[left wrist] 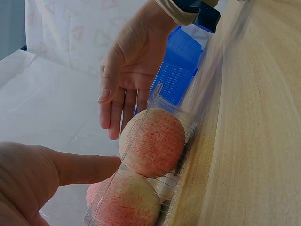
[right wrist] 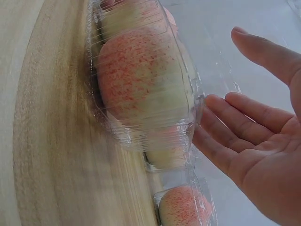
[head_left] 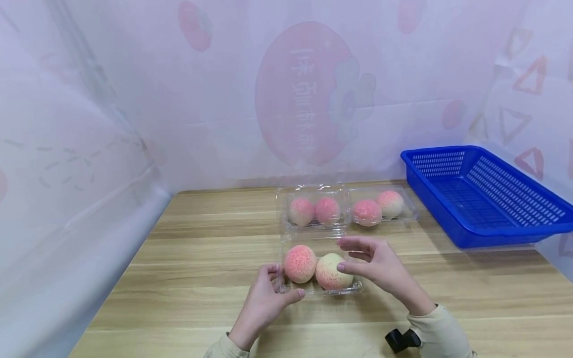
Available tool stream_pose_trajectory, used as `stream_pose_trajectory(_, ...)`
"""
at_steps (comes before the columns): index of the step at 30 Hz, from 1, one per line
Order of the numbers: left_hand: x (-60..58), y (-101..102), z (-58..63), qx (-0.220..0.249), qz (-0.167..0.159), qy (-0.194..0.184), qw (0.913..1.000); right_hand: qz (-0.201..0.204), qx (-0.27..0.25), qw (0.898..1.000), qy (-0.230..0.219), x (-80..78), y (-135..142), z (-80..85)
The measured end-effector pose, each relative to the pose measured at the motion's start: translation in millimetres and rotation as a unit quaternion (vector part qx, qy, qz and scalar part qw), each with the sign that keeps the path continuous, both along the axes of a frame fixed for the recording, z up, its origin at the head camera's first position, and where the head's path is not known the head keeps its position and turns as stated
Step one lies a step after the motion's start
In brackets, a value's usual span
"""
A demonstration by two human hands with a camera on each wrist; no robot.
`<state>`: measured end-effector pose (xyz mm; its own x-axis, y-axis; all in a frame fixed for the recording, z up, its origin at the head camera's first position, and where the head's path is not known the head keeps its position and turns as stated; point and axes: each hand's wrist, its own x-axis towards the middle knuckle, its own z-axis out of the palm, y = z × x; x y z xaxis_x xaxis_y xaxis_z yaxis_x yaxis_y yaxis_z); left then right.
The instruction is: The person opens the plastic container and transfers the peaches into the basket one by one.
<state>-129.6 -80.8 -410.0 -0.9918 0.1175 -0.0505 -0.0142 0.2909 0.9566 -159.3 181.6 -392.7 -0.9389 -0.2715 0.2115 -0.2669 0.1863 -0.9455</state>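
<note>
A clear plastic clamshell box point(head_left: 322, 292) holds two pink-and-cream peaches side by side, the left peach point(head_left: 300, 264) pinker on top and the right peach point(head_left: 334, 272) showing more cream. Behind it rises a clear panel that looks like its raised lid. My left hand point(head_left: 267, 301) is at the box's front left corner, fingers by the left side and thumb stretched along the front; most of its fingers are hidden in the left wrist view. Over the right end, my right hand point(head_left: 378, 266) is spread beside the right peach, holding nothing, its palm point(right wrist: 277, 165) in view.
Further back on the wooden table point(head_left: 201, 258) are more peaches in clear plastic boxes, among them a back left peach point(head_left: 301, 211) and a back right peach point(head_left: 390, 204). A blue plastic basket point(head_left: 461, 226) stands at the right. Printed cloth point(head_left: 215, 149) closes off the back and sides.
</note>
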Motion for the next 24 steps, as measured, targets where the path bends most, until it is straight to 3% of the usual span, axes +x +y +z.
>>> stream_pose_trajectory(7, 0.4, 0, 1.7, 0.006, -0.002, -0.003, 1.0, 0.009, -0.001, 1.0, 0.004, -0.9, -3, -2.2)
stream_pose_trajectory(24, 0.5, -1, 1.1, 0.0, -0.004, 0.001, 1.0, 0.026, 0.059, 0.998, -0.006, -1.7, -15, -8.1)
